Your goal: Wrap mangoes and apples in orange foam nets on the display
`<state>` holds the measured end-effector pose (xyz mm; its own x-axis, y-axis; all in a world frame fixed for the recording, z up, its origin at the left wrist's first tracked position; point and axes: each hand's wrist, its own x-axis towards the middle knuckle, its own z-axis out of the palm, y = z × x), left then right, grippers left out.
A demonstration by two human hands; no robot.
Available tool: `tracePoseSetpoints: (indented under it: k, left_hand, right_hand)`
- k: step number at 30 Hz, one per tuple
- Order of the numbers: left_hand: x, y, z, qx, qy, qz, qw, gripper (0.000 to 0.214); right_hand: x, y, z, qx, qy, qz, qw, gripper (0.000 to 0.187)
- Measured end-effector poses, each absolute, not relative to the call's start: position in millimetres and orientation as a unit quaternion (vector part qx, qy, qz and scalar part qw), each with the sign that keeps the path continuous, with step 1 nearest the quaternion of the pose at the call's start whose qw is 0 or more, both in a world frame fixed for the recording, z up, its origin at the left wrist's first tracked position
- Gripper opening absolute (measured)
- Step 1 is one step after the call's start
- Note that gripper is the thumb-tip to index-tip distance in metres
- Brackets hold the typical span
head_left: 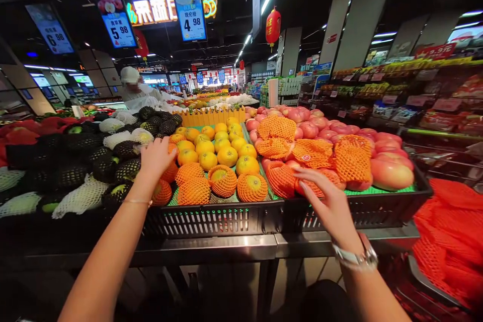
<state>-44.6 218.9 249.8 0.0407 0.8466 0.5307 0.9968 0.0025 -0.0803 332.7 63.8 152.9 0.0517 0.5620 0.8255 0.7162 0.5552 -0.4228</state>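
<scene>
My left hand point(156, 158) reaches over the left edge of the orange crate, its visible fingers apart; its fingertips are partly hidden. Beside it are oranges in orange foam nets point(161, 192). Bare yellow-orange oranges point(206, 148) lie in rows in the middle, with several netted oranges point(194, 191) along the front. My right hand point(332, 204) is open, its fingers stretched over the front of the apple crate. Its fingertips are at the orange foam nets point(281, 178) lying on the pink-red apples point(392, 168). Whether they touch the nets I cannot tell.
Dark and white netted fruit point(83, 193) is piled at left. Black slatted crates point(211, 221) stand on a metal ledge point(245, 249). Red foam nets point(449, 231) fill a basket at lower right. A person in a white cap point(138, 88) stands behind the display.
</scene>
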Motion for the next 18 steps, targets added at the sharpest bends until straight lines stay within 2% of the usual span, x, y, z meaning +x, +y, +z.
tracePoseSetpoints:
  k: [4,7,11,14,18]
  left_hand:
    - [-42,152,210,-0.731,-0.569,-0.323,0.195,0.046]
    - [-42,107,156,-0.728,-0.508,-0.444,0.126,0.039]
    - [-39,71,86,-0.681,-0.506,-0.530,-0.013,0.028]
    - [-31,55,56,-0.635,-0.526,-0.560,-0.088,0.026]
    - [-12,38,48,-0.642,-0.474,-0.589,-0.131,0.024]
  right_hand:
    - [325,132,192,-0.520,-0.766,-0.106,0.362,0.032]
    - [324,174,198,-0.569,-0.747,-0.146,0.311,0.034]
    - [338,196,199,-0.574,-0.729,-0.160,0.337,0.025]
    - [352,185,202,-0.575,-0.701,-0.182,0.380,0.021]
    - [358,144,201,-0.533,-0.619,-0.243,0.523,0.016]
